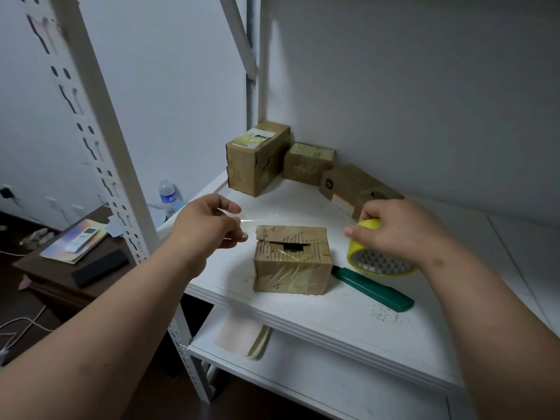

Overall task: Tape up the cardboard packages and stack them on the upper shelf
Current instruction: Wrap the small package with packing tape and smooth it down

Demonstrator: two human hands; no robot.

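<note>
box (291, 258) on shelf (333, 322), knife (374, 288) right, three boxes (257, 157) behind

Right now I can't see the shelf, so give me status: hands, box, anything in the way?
Left hand pinching the tape end, right hand gripping the yellow tape roll. Box on shelf, top gap unsealed. Green knife beside it.

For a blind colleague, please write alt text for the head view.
Two hands stretch clear tape above a small brown cardboard box on a white shelf: the left hand pinches the tape end, the right hand grips the yellow tape roll.
</note>
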